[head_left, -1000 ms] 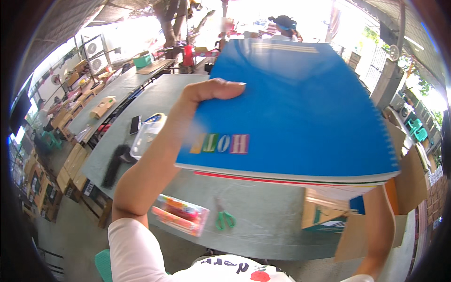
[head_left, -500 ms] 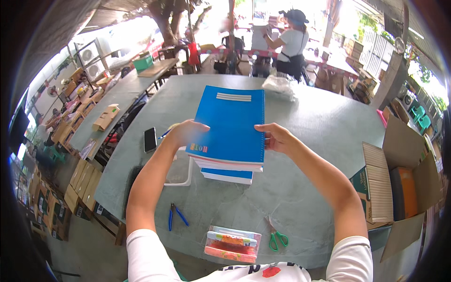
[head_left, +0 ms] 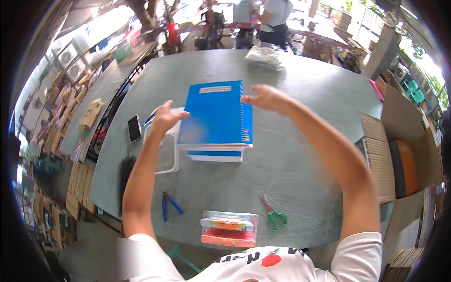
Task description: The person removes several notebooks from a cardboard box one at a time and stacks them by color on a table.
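A stack of blue spiral notebooks stands on the grey table, the lower ones jutting out past the top one. My left hand is at the stack's left side, its fingers spread and the thumb tip close to the top cover's edge; whether it touches I cannot tell. Off the upper right corner my right hand hovers with its fingers stretched out, holding nothing. Behind my left forearm, a clear plastic tray with a white rim lies partly under or beside the stack.
Near me lie blue-handled cutters, green-handled scissors and a clear pack of colourful items. A phone sits at left. An open cardboard box is at right, a plastic bag at the far edge. A person stands beyond.
Both hands have let go of the notebooks and opened. The right one has moved up and away from the stack. The top notebook no longer lines up with those below. The view has tilted down.
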Tool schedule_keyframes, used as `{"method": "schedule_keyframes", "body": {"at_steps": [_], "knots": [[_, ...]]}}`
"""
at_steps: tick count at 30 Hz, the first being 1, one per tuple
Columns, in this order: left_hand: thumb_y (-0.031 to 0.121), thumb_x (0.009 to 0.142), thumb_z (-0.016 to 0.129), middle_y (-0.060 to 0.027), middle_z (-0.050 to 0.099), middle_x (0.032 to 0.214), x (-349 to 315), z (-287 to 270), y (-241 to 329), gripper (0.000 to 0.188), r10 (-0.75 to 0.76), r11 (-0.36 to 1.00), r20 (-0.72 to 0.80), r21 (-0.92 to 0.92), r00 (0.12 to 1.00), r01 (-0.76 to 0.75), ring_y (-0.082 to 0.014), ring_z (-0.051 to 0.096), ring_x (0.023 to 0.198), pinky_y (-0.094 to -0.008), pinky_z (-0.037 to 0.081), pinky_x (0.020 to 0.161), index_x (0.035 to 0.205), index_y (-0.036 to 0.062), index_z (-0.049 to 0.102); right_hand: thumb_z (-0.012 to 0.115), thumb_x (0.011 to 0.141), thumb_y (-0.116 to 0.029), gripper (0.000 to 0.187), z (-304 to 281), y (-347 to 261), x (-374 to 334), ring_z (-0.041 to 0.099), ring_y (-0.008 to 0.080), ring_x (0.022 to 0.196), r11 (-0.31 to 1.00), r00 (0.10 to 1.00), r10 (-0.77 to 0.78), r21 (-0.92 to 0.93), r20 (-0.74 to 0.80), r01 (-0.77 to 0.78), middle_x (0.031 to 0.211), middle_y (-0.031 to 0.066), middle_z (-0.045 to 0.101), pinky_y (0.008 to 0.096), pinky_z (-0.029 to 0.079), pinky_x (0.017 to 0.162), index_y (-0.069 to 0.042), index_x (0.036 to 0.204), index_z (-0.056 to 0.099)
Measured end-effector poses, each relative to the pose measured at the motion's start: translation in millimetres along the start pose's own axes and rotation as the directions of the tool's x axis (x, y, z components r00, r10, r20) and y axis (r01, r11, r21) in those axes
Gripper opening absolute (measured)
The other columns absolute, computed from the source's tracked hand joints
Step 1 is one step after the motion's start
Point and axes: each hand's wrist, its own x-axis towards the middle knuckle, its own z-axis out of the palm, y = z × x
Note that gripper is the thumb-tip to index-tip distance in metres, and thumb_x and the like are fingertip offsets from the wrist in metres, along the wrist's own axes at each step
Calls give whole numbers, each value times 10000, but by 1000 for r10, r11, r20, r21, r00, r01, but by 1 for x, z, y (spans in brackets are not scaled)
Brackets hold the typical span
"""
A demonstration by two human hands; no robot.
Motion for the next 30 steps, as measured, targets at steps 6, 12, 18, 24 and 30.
{"method": "schedule_keyframes", "body": {"at_steps": [6, 12, 18, 24, 30], "knots": [[129, 757, 656, -122, 539, 1191, -64, -15, 134, 452, 436, 879, -179, -124, 882, -460, -264, 534, 1056, -363, 450, 869, 1189, 77, 533, 534, 861, -443, 453, -160, 24, -191, 573, 187, 905, 895, 917, -285, -419, -279, 151, 953, 95, 624, 328, 461, 782, -24, 1022, 600], [64, 803, 577, -57, 579, 1043, -184, 34, 347, 323, 789, 580, 104, -450, 605, -679, -159, 538, 938, -289, 447, 823, 1126, 63, 567, 797, 596, -244, 540, -182, 163, -439, 572, 201, 906, 930, 964, 229, -264, -132, -257, 943, 106, 601, 311, 464, 794, -38, 1044, 578], [93, 833, 545, -108, 622, 965, -265, 151, 542, 306, 838, 478, 533, -610, 119, -632, -196, 584, 943, -306, 452, 836, 1133, 39, 559, 800, 576, -362, 589, -132, 312, -543, 513, 265, 1023, 710, 849, -152, -653, -505, -261, 1031, 137, 548, 370, 416, 879, -54, 1029, 582], [33, 734, 510, -200, 610, 979, -267, 336, 599, 483, 692, 228, 721, -230, -8, -946, -292, 581, 949, -359, 464, 813, 1213, 94, 538, 662, 757, -328, 318, -166, 349, -515, 518, 276, 999, 930, 936, -260, -323, -236, 176, 918, 130, 590, 414, 424, 815, -39, 882, 623], [50, 819, 489, -175, 580, 957, -285, 348, 627, 325, 233, 906, 943, -299, 236, 300, -239, 582, 900, -345, 490, 721, 1132, -24, 528, 573, 831, -227, 206, -214, 429, -468, 513, 271, 1037, 786, 898, -424, -540, -120, 300, 980, 108, 618, 417, 385, 881, -36, 875, 634]]}}
